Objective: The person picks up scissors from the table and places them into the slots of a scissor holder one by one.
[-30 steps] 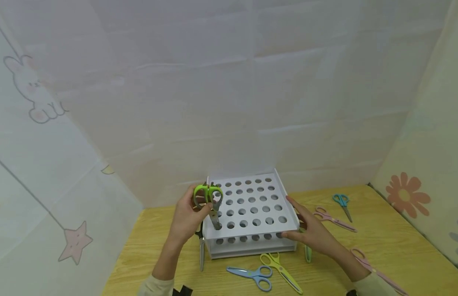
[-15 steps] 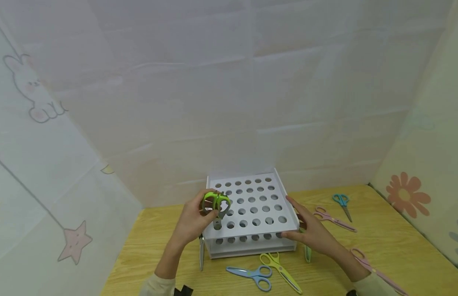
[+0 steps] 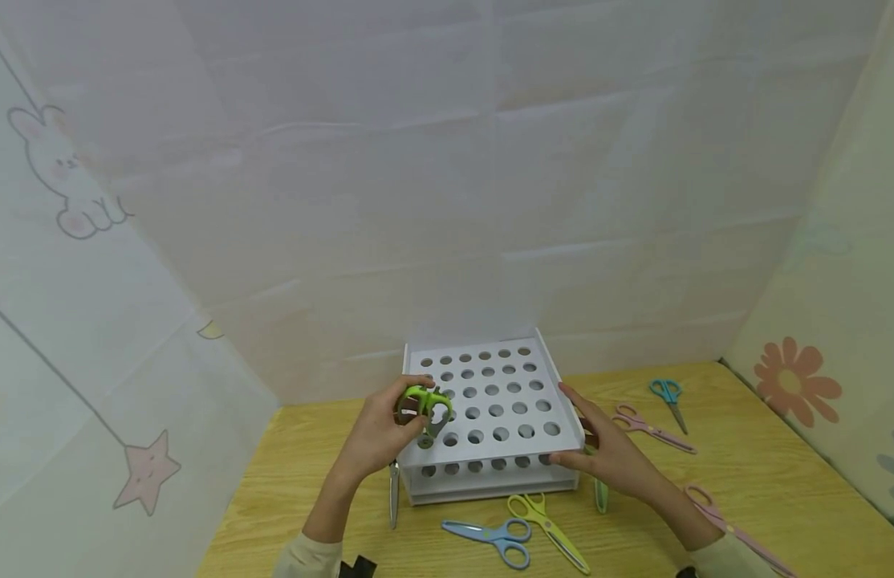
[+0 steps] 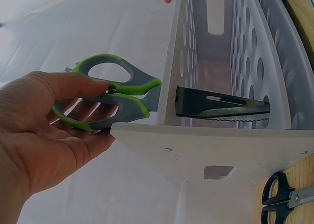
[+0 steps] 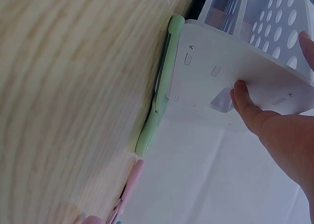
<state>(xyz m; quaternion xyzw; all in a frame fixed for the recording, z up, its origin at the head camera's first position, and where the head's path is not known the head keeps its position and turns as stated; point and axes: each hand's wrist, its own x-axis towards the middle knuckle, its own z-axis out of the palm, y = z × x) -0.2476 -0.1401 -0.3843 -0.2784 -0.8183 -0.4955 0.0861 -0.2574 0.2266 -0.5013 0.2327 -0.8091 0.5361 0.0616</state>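
Note:
My left hand (image 3: 378,429) grips the green-and-grey handles of a pair of scissors (image 3: 412,392), pinching them between thumb and fingers. In the left wrist view the scissors' blades (image 4: 216,105) pass through a hole in the upper panel of a white rack (image 4: 255,145). Their tip meets a hole in the panel below. Across the rack (image 3: 490,486), my right hand (image 3: 609,453) rests at the right side, thumb near the front corner. One fingertip (image 5: 239,89) presses the side wall beside a cut-out in the right wrist view.
Black-handled scissors (image 4: 277,197) lie left of the rack. Blue scissors (image 3: 501,536) and yellow scissors (image 3: 551,531) lie in front. Green scissors (image 3: 601,495) lie along its right side. Farther right are two pink scissors (image 3: 656,433) and teal scissors (image 3: 667,392). Fabric walls (image 3: 490,201) enclose the table.
My left hand has moved right and slightly down, and the scissors' blades have sunk from the hole's mouth deeper through the upper panel. The right hand and the rack have stayed put.

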